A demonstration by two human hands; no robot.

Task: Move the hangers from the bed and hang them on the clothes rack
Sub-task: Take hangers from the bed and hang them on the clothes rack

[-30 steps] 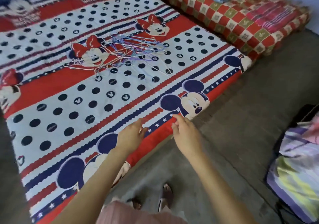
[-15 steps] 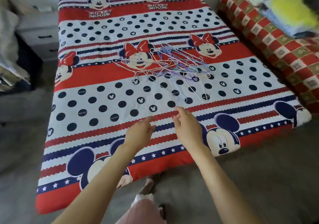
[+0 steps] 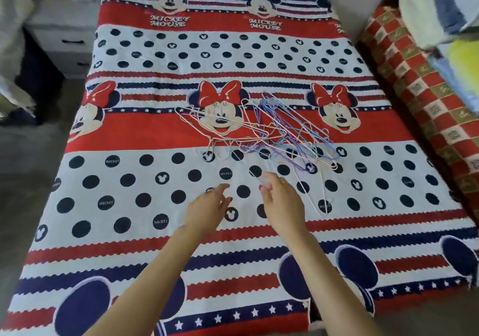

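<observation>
A tangled heap of thin wire hangers (image 3: 261, 131) in white, purple, blue and pink lies in the middle of the bed (image 3: 129, 188), which has a red, white and navy cartoon-mouse cover. My left hand (image 3: 207, 206) hovers over the cover below the heap, fingers loosely stretched, holding nothing. My right hand (image 3: 281, 203) reaches toward the near edge of the heap, its fingertips right at the lowest hanger wires; no grip shows. The clothes rack is out of view.
A grey drawer unit (image 3: 64, 40) stands left of the bed. A red checked mattress (image 3: 425, 97) with a pile of folded bedding (image 3: 440, 9) lies along the right side. Grey floor shows at the left.
The view has moved in over the bed. Both hands have advanced from the bed's near edge toward the hanger heap; my right hand now reaches its nearest wires.
</observation>
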